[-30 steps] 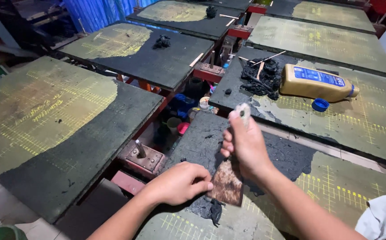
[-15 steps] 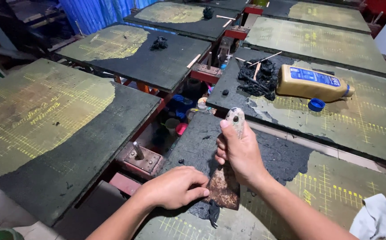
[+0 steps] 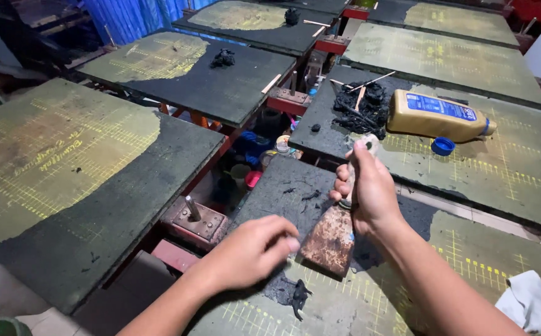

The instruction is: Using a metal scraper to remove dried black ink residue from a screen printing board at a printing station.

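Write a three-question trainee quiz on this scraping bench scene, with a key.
1. True or false: the right hand grips the handle of a rusty scraper.
2. The yellow bottle is: A) upright, capped; B) lying on its side, its blue cap off beside it; C) held in the left hand.
3. What does the left hand rest on?

Key: 1 true. 2 B. 3 The board, by the scraped-up black residue, close to the blade.
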